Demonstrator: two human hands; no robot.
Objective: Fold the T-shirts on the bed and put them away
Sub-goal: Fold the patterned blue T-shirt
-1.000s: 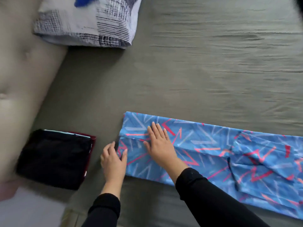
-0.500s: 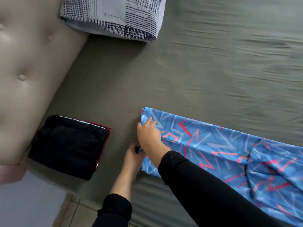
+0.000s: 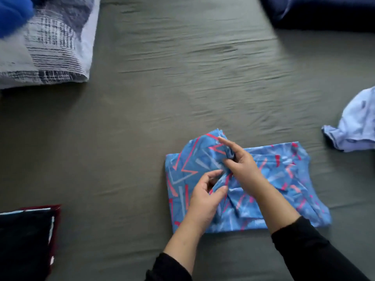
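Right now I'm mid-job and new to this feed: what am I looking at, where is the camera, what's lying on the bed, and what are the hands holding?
There is no machine here: a person in black sleeves works with two bare hands. The one picture comes from a camera worn on the head, looking forward and down. The grey surface is the bed. In the middle lies a blue patterned T-shirt, partly folded. The left hand and the right hand both pinch a raised flap of its cloth in their fingers. At lower left sits a stack of folded dark clothes. At right lies a crumpled pale blue garment, not yet folded. A patterned pillow lies at upper left, and something dark blue at upper right, too blurred to name.
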